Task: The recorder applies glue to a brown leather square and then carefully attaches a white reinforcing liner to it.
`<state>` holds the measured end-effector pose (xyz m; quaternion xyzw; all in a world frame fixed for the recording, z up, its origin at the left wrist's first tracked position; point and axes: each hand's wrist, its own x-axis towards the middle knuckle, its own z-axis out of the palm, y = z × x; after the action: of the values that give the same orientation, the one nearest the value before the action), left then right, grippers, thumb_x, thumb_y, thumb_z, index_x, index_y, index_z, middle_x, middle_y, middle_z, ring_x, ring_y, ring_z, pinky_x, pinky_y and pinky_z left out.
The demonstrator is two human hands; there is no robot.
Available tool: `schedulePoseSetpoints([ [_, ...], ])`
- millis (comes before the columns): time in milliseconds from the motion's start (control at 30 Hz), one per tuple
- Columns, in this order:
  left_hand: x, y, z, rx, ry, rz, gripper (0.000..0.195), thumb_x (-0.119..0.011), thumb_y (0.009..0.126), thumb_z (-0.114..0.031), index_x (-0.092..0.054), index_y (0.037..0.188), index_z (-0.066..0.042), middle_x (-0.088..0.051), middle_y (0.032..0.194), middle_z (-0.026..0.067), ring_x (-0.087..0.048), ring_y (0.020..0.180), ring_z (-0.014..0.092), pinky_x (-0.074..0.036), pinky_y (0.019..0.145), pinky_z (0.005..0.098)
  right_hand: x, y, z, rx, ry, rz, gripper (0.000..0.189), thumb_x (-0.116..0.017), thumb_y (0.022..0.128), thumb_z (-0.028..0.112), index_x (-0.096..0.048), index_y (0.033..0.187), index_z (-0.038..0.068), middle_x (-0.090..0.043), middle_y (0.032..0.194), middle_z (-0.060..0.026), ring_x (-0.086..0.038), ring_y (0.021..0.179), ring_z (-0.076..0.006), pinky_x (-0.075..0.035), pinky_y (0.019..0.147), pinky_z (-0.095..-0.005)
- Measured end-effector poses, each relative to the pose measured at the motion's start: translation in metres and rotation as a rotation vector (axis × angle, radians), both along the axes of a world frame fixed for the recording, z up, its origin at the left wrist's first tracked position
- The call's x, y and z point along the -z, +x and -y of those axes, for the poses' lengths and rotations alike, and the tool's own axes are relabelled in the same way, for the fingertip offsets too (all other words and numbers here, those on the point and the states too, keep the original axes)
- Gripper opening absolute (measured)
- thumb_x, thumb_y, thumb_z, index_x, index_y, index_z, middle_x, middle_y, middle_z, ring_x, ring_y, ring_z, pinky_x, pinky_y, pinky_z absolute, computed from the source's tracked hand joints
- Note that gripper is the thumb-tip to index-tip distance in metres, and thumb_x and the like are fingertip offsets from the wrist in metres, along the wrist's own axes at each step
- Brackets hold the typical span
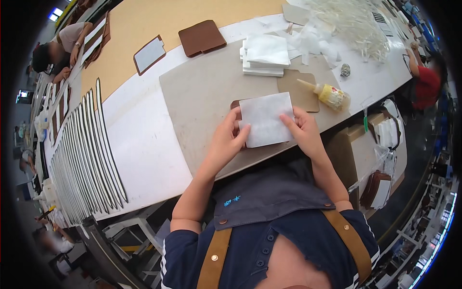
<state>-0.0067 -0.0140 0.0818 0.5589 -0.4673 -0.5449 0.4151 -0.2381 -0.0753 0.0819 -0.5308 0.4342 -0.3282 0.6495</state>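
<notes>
Between my two hands is a thin white rectangular sheet (266,121), held over a brown leather-like piece (236,104) whose edges show at the left and below. My left hand (231,132) grips the sheet's left edge, thumb on top. At the right edge, my right hand (300,126) pinches it with the thumb on its face. Just beyond lie a stack of white sheets (266,50) and a tan shaped panel (297,85). A yellow-labelled squeeze bottle (334,96) with a long nozzle lies on its side at the panel's right.
A grey mat (202,97) covers the near table. Beyond it are stacked brown panels (202,38) and a white-faced brown panel (149,55). Long dark-edged strips (88,155) fan out at left; translucent strips (353,25) pile up far right. Co-workers sit at left and right.
</notes>
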Motion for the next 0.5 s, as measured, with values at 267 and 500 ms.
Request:
schedulePoseSetpoints([
  [267,0.011,-0.012,-0.023,-0.165,-0.184,0.493,0.046,-0.070,0.095,-0.013,-0.062,0.140,-0.014,-0.066,0.075,0.0127,-0.059,0.060,0.021,-0.050,0.061,0.0334,0.017,0.011,-0.014,0.069,-0.130,-0.144,0.021,-0.065,0.101,0.012,-0.064,0.115,-0.004,-0.068,0.082,0.0005,-0.054,0.069,-0.0008,-0.043,0.058,-0.0216],
  [500,0.018,-0.007,-0.021,-0.229,-0.259,0.613,0.027,-0.073,0.093,-0.015,-0.076,0.120,-0.013,-0.071,0.084,0.0149,-0.067,0.066,0.028,-0.051,0.061,0.0358,0.029,0.022,-0.010,0.082,-0.288,-0.282,0.017,-0.069,0.097,0.012,-0.058,0.097,-0.001,-0.053,0.061,-0.0074,-0.038,0.055,-0.0070,-0.034,0.051,-0.0296],
])
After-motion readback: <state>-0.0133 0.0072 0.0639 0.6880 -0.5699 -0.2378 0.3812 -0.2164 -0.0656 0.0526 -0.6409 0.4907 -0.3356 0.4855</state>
